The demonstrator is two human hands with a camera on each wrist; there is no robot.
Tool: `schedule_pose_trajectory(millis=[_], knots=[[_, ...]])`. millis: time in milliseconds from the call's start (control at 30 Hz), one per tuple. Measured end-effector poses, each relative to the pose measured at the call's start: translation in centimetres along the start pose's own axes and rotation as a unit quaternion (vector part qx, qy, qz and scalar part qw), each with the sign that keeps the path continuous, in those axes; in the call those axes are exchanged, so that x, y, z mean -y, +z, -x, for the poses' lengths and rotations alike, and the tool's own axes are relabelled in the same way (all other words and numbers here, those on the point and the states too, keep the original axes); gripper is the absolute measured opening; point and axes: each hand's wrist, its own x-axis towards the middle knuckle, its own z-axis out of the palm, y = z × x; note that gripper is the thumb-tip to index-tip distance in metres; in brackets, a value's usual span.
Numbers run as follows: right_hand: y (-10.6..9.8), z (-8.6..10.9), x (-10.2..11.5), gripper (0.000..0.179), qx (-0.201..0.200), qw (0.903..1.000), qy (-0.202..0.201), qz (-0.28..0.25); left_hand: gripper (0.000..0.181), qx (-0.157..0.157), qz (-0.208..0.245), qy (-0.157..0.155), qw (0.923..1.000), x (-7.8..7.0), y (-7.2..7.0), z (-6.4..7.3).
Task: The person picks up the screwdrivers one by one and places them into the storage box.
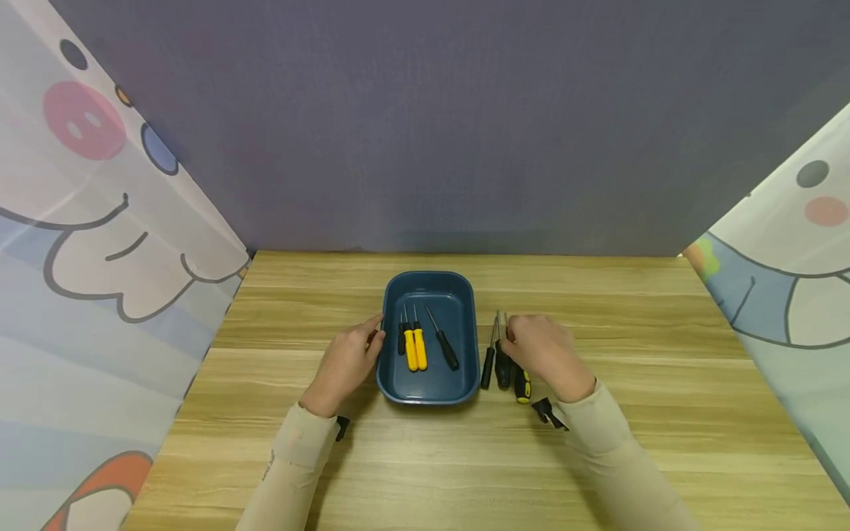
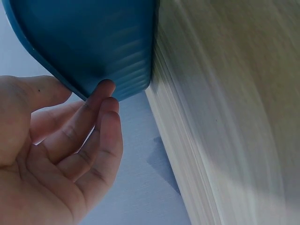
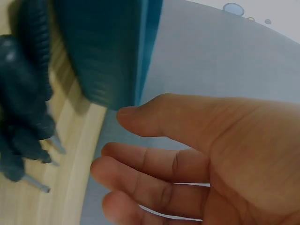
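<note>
A blue tray stands on the wooden table, holding two yellow-handled screwdrivers, a small black-handled screwdriver and a longer black screwdriver. My left hand grips the tray's left edge, thumb at the rim and fingers against the outer wall. To the tray's right lie a slim black screwdriver, a thicker black one and a black-and-yellow one. Over these is my right hand, thumb and fingers apart with nothing between them in the right wrist view.
The wooden table reaches back to a grey panel. Cartoon-printed cloth hangs at the left and right. Black straps show at both wrists.
</note>
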Motion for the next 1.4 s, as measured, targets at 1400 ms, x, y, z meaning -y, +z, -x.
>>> schedule_pose_trajectory(millis=[1400], knots=[[5.1,1.7,-3.8,0.044,0.030,0.9946,0.074,-0.066,0.036,0.002,0.003,-0.008,1.0000,0.0,-0.1,0.0]])
